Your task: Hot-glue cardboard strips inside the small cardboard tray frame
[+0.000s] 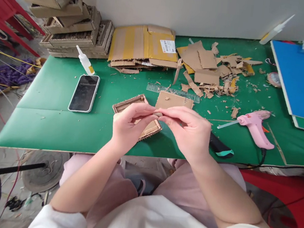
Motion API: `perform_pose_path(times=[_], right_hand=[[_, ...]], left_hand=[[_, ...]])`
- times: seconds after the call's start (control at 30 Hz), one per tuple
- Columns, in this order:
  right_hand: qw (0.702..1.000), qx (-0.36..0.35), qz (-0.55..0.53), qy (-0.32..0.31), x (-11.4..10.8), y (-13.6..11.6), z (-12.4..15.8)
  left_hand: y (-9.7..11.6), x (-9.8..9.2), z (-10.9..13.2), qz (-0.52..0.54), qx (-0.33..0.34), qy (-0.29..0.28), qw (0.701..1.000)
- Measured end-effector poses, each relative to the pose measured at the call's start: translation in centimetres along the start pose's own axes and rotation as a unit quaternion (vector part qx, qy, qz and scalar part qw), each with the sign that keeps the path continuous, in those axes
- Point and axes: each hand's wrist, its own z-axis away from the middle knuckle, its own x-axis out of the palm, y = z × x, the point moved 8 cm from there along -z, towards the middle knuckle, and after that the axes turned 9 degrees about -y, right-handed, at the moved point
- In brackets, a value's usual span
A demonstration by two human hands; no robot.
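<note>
My left hand [132,122] and my right hand [189,129] meet fingertip to fingertip over the table. Both are pinched on a small strip of cardboard [157,113], mostly hidden by the fingers. Below my left hand lies a shallow open cardboard box [151,129] with corrugated edges, partly covered by the hand. A flat square of cardboard [174,101] rests just beyond my fingers, with a small scrap on it. Behind that square, a clear ruler [171,92] lies on the table. A dark-handled tool with a teal end [221,147] sits beside my right wrist.
On the green table [42,126] are a phone [84,93], a glue bottle [85,61] and a pink glue gun [257,127] with its cord. Stacked cardboard trays [75,34], folded cardboard [140,46] and torn scraps [223,74] line the back. A blue board [300,80] lies right.
</note>
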Motion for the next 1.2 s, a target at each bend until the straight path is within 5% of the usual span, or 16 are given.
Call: perform_pose_path(times=[0.37,0.93,1.2], right_hand=[[0.999,0.024,-0.020,0.005,-0.1,-0.2,0.2],[0.998,-0.050,0.043,-0.010,-0.2,-1.6,0.0],[0.975,0.129,-0.162,-0.076,1.9,2.7,0.4]], left_hand=[[2.2,0.1,0.4,-0.142,0.129,0.026,0.981],[2.1,0.5,-0.1,-0.157,0.092,-0.029,0.983],[3.9,0.5,0.7,-0.267,0.225,0.031,0.937]])
